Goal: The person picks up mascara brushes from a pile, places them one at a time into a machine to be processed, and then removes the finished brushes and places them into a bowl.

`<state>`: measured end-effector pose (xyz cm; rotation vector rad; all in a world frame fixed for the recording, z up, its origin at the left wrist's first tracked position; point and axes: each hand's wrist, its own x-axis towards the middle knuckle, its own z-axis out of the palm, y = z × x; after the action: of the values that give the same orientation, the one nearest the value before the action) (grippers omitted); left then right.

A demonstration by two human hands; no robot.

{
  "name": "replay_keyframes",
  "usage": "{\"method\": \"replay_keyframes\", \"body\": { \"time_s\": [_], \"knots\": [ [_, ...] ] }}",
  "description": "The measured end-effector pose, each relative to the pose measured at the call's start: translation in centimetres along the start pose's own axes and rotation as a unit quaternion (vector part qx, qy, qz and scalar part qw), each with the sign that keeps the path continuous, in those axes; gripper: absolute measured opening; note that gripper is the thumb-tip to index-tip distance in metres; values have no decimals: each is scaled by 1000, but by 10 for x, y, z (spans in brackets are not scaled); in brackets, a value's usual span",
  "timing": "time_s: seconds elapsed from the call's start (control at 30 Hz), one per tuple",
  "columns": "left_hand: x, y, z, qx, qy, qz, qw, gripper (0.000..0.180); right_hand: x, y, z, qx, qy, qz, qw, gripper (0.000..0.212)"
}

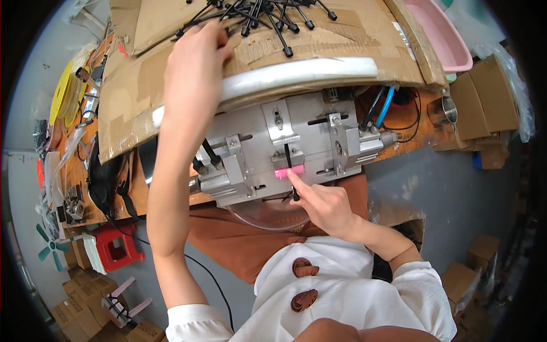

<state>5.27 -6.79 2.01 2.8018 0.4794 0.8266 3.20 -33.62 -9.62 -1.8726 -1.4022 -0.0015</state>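
My left hand (194, 60) reaches to the far side, over a heap of thin black rods with thicker ends (279, 37) on cardboard. It is slightly blurred and its fingertips are partly hidden, so any grip is unclear. Lower down, my right hand (325, 208) is at the front of a metal fixture (262, 134). Its index finger is stretched onto a small pink cylinder (281, 173), while the other fingers are curled in. One black rod (288, 153) runs from the metal block across the pink piece, its near end (295, 194) against my right fingers.
A white padded strip (302, 74) edges the cardboard sheet (131, 122) above the fixture. Metal clamp blocks (347, 145) flank the middle. Blue tubing (386, 107) and a metal cup (443, 110) are on the right. A clear curved container (268, 215) sits beneath the front edge.
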Motion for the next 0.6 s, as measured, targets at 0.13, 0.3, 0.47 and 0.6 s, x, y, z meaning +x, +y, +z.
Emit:
{"method": "replay_keyframes", "body": {
  "time_s": [0.13, 0.3, 0.47, 0.6],
  "knots": [
    [-23, -25, -47, -215, -104, -84, 967, 15, 2, -2, -14, -28, -50, 4, 998, 69],
    [-45, -48, -82, -389, -113, -176, 897, 16, 74, -7, -65, -70, 102, -84, 989, 44],
    [-78, -10, -61, -198, 28, -62, 978, 22, 194, 28, -75, -297, 34, -17, 954, 30],
    [-135, 41, -36, -106, 56, 35, 992, 46, 214, 46, -99, -59, 12, -65, 996, 22]
  ]
}}
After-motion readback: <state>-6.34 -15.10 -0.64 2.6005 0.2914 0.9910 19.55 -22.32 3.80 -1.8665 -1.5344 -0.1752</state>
